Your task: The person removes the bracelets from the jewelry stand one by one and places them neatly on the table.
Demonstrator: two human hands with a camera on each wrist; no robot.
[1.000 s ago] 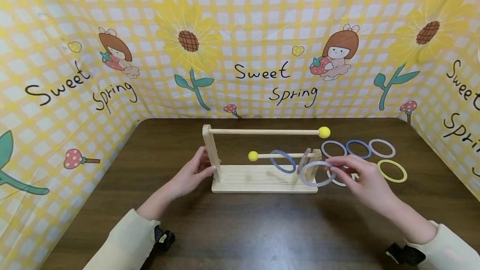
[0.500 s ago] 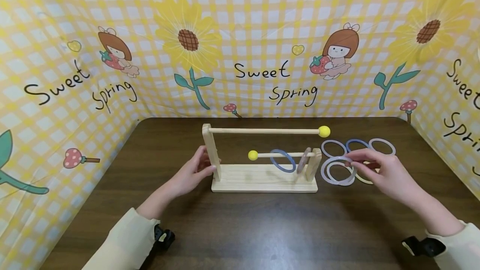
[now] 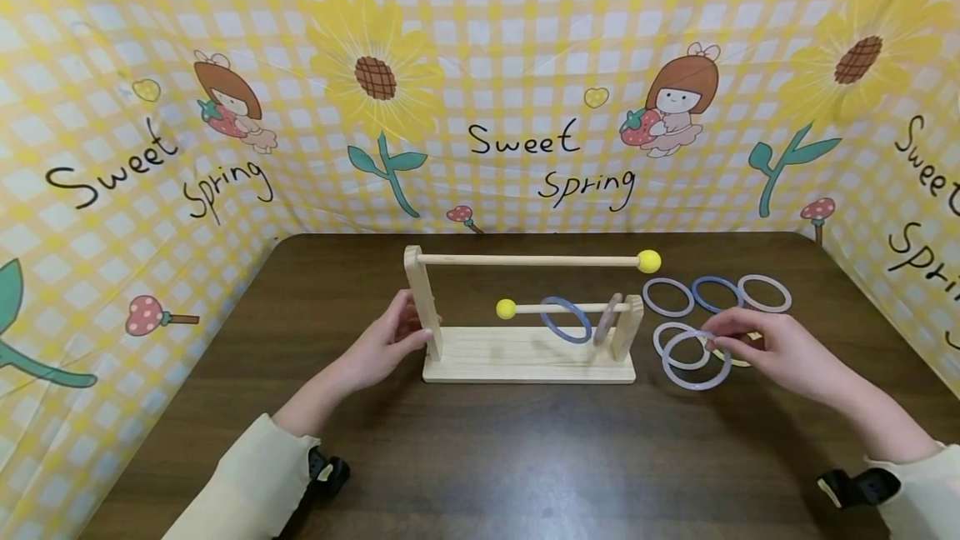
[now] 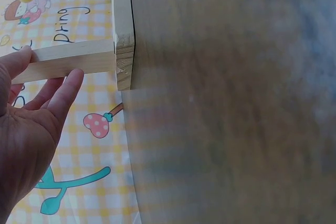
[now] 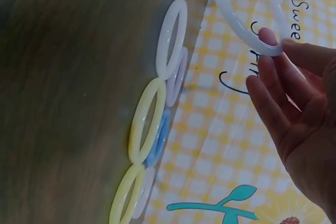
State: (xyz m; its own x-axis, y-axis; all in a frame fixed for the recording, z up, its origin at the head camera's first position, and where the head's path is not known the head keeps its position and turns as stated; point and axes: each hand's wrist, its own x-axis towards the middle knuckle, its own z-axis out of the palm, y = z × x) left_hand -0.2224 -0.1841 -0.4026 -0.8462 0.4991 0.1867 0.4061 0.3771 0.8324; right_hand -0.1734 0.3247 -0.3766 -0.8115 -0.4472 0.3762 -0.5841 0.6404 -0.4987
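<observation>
My left hand holds the left upright of a wooden stand, thumb and fingers on either side of it in the left wrist view. Between thumb and fingertips, my right hand pinches a pale translucent lilac ring at its edge. In the head view this ring overlaps a white ring lying right of the stand. The stand's lower peg, tipped with a yellow ball, carries a blue ring and a pinkish ring close to the short right upright. Its upper peg bears no ring.
Further loose rings lie on the brown table at the right: a lilac one, a blue one, a pinkish one and two yellow ones, partly behind my right hand. One yellow ring shows clearly in the right wrist view. A checked cloth hangs around the table.
My right hand has carried the lilac ring rightward, from in front of the stand's right upright to over the white ring. My left hand and the stand have not moved.
</observation>
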